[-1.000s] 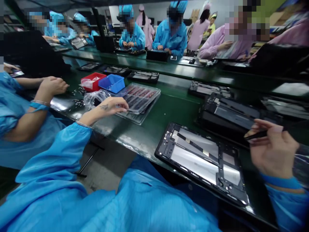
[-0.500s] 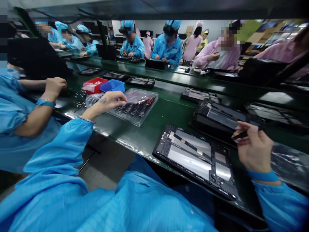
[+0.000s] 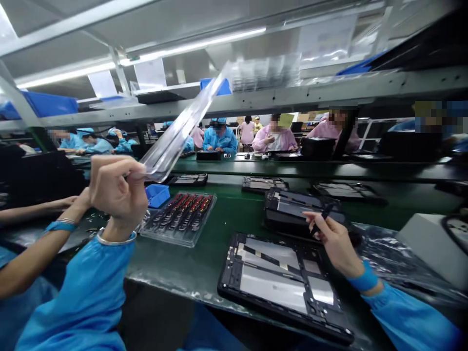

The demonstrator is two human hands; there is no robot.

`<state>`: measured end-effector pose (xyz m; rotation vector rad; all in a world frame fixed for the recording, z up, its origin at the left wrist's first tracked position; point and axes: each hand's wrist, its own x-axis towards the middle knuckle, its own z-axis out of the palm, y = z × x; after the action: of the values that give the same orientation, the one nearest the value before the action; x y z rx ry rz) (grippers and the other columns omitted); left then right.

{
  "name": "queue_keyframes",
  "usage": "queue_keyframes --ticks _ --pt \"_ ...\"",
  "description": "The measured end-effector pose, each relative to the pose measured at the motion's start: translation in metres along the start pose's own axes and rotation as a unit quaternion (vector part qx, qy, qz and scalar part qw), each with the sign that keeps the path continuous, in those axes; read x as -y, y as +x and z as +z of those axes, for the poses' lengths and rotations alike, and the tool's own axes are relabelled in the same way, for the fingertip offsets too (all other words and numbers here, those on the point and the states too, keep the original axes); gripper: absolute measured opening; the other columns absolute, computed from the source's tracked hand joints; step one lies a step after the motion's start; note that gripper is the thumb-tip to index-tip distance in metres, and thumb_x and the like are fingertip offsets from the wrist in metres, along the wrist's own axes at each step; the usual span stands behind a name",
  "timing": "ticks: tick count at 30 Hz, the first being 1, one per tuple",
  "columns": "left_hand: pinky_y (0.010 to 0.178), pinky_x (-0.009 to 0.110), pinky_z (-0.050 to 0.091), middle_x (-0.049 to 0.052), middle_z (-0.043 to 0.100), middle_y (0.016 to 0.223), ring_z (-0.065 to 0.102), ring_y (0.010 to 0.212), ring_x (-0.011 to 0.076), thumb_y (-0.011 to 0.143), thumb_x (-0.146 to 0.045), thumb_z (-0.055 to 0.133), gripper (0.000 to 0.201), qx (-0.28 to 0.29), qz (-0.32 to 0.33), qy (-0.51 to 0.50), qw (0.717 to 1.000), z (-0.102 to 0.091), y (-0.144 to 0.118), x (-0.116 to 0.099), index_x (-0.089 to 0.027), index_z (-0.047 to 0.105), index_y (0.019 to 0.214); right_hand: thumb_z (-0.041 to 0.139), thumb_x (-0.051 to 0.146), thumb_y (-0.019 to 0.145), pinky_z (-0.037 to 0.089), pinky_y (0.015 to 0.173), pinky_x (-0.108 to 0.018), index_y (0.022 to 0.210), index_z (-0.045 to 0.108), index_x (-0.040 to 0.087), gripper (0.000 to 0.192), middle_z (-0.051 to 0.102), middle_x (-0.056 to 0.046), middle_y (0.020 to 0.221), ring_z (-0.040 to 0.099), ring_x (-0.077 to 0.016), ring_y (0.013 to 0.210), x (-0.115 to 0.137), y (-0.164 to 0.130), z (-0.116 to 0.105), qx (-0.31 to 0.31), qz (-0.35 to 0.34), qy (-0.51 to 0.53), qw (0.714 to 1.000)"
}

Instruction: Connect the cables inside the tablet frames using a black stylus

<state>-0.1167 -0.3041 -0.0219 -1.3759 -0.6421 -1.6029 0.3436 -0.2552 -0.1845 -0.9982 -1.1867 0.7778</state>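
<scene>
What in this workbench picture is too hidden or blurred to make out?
- Right hand: its dark tool is half hidden by the fingers; its type is unclear.
- Left hand: the lifted clear tray is motion-blurred.
- Parts tray: its red and black pieces are too small to identify.
- Open tablet: its near edge blurs.

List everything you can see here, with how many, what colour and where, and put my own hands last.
clear tray lid: one, transparent, raised at upper left
parts tray: one, clear with red and black pieces, on the green bench
open tablet: one, black and silver, nearest the bench edge
stacked tablets: several, black, behind it
blue bin: one, beside the parts tray
co-workers: several, in blue or pink, at the far benches
left hand: pinching the clear tray lid
right hand: holding a black tool
</scene>
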Motion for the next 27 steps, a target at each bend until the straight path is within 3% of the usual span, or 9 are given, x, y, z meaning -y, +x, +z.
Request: queue_keyframes --ticks 2,4,8,11,14,17,21,27 --pt "0.080 0.037 0.045 0.003 0.059 0.080 0.055 0.082 0.0189 0.095 -0.036 0.054 0.017 -0.013 0.123 -0.020 0.992 0.016 0.038 -0.014 -0.024 0.061 0.086 0.074 0.063 0.079 0.040 0.052 -0.022 0.099 0.081 0.023 0.045 0.063 -0.006 0.087 0.050 -0.0134 0.072 0.001 -0.004 0.002 0.018 0.003 -0.004 1.000" --pt "0.085 0.039 0.046 0.004 0.060 0.084 0.055 0.087 0.0198 0.099 -0.031 0.049 0.018 0.030 0.173 -0.003 0.984 0.045 0.076 -0.022 -0.024 0.062 0.089 0.073 0.063 0.080 0.040 0.053 -0.022 0.100 0.080 0.021 0.047 0.062 -0.006 0.086 0.050 -0.0129 0.071 0.003 -0.008 0.005 0.034 0.005 -0.004 0.999" --pt "0.088 0.039 0.044 0.007 0.058 0.087 0.050 0.091 0.0205 0.104 -0.034 0.039 0.029 0.110 0.182 0.032 0.977 0.137 0.138 -0.027 -0.023 0.058 0.085 0.073 0.063 0.081 0.041 0.056 -0.022 0.100 0.080 0.020 0.048 0.062 -0.006 0.087 0.050 -0.0125 0.072 0.006 -0.013 0.009 0.058 0.009 -0.002 0.998" --pt "0.092 0.036 0.041 0.007 0.060 0.102 0.046 0.102 0.0178 0.107 -0.028 0.037 0.025 0.152 0.154 0.034 0.976 0.217 0.172 -0.029 -0.021 0.059 0.098 0.072 0.064 0.081 0.040 0.056 -0.022 0.100 0.079 0.020 0.048 0.062 -0.005 0.087 0.049 -0.0124 0.072 0.007 -0.014 0.010 0.069 0.011 0.001 0.998" --pt "0.102 0.033 0.036 0.003 0.059 0.119 0.041 0.112 0.0122 0.111 -0.032 0.035 0.026 0.228 0.118 0.050 0.965 0.287 0.196 -0.034 -0.021 0.058 0.110 0.070 0.064 0.083 0.039 0.056 -0.023 0.100 0.078 0.019 0.048 0.061 -0.005 0.085 0.048 -0.0120 0.070 0.007 -0.014 0.010 0.076 0.012 0.003 0.997" --pt "0.105 0.036 0.039 0.000 0.064 0.119 0.051 0.110 0.0111 0.108 -0.035 0.046 0.023 0.292 0.095 0.044 0.951 0.340 0.205 -0.038 -0.020 0.062 0.112 0.068 0.064 0.084 0.038 0.056 -0.023 0.102 0.078 0.020 0.049 0.059 -0.004 0.085 0.046 -0.0113 0.068 0.009 -0.015 0.010 0.081 0.014 0.005 0.997" --pt "0.099 0.043 0.052 0.007 0.068 0.115 0.064 0.105 0.0179 0.102 -0.035 0.058 0.027 0.347 0.066 0.017 0.935 0.377 0.201 -0.034 -0.013 0.065 0.116 0.065 0.062 0.088 0.039 0.057 -0.023 0.104 0.078 0.020 0.047 0.058 -0.004 0.085 0.046 -0.0110 0.069 0.013 -0.019 0.012 0.089 0.019 0.007 0.996" --pt "0.101 0.046 0.053 0.011 0.067 0.122 0.064 0.110 0.0172 0.104 -0.030 0.057 0.029 0.369 0.059 0.000 0.928 0.385 0.197 -0.035 -0.009 0.061 0.124 0.067 0.060 0.087 0.040 0.056 -0.022 0.104 0.079 0.020 0.045 0.060 -0.004 0.085 0.048 -0.0104 0.069 0.013 -0.022 0.013 0.095 0.020 0.011 0.995"
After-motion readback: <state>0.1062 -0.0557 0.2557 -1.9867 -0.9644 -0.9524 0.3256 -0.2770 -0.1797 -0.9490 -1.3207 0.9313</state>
